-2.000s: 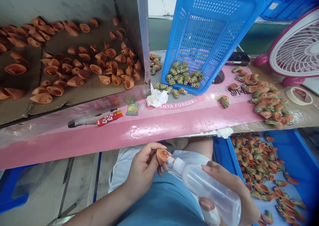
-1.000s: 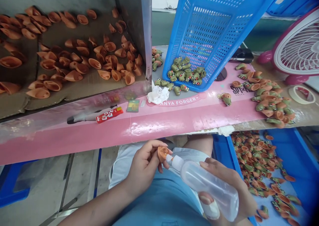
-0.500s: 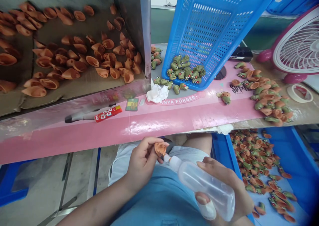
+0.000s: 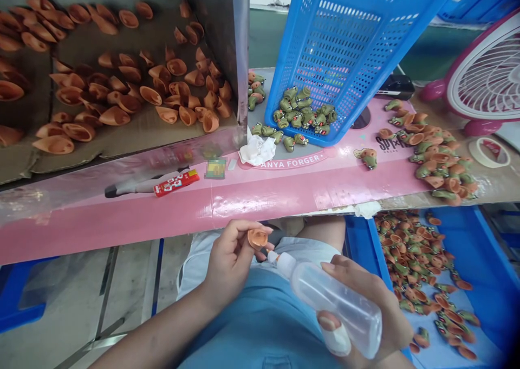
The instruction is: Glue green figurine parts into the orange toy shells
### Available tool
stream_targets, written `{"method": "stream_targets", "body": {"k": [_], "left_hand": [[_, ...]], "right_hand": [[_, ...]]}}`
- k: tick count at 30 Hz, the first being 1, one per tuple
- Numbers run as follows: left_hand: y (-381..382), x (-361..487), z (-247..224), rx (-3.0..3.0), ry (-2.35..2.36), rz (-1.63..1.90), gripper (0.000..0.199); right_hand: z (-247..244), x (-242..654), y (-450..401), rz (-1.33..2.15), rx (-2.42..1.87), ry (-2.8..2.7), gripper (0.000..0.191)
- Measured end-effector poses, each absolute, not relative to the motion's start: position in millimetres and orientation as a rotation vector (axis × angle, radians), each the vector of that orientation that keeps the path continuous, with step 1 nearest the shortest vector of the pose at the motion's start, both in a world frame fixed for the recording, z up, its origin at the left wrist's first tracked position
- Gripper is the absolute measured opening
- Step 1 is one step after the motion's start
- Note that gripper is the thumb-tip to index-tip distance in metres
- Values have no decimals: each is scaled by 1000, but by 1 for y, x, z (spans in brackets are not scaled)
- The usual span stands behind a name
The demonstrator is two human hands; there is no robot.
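My left hand (image 4: 232, 255) pinches a small orange cup-shaped piece (image 4: 257, 239), its hollow side facing up. My right hand (image 4: 365, 298) is wrapped round a clear squeeze bottle (image 4: 335, 304) with a white cap; a white wrap covers one fingertip. The bottle's narrow tip points left and sits just below and right of the orange piece. Both hands are above my lap, in front of the pink table edge. Whether the tip touches the piece is too small to tell.
An open box (image 4: 134, 147) of orange pieces is at left. A blue basket (image 4: 345, 49) holds green pieces. On the pink table (image 4: 252, 195) lie a red lighter (image 4: 176, 183), tissue (image 4: 257, 150) and joined pieces, near a fan (image 4: 487, 71). A blue bin (image 4: 495, 271) stands lower right.
The orange piece has tilted and turned in my left fingers and moved slightly up and left, away from the bottle tip. My right hand and the bottle have barely moved.
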State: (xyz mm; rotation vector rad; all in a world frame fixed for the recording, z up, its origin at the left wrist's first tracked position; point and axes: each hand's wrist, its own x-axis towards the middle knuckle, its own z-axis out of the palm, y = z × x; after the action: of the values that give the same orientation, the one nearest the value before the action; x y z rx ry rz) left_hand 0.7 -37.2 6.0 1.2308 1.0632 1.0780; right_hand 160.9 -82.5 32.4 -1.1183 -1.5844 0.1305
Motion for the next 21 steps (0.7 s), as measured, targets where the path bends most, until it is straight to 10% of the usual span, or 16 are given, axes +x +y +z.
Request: {"method": "stream_targets", "body": {"k": [21], "left_hand": [[-38,1,9,1196,1086,1058,7]], "right_hand": [[23,166,-80,178,-1035,-1560,33]]}}
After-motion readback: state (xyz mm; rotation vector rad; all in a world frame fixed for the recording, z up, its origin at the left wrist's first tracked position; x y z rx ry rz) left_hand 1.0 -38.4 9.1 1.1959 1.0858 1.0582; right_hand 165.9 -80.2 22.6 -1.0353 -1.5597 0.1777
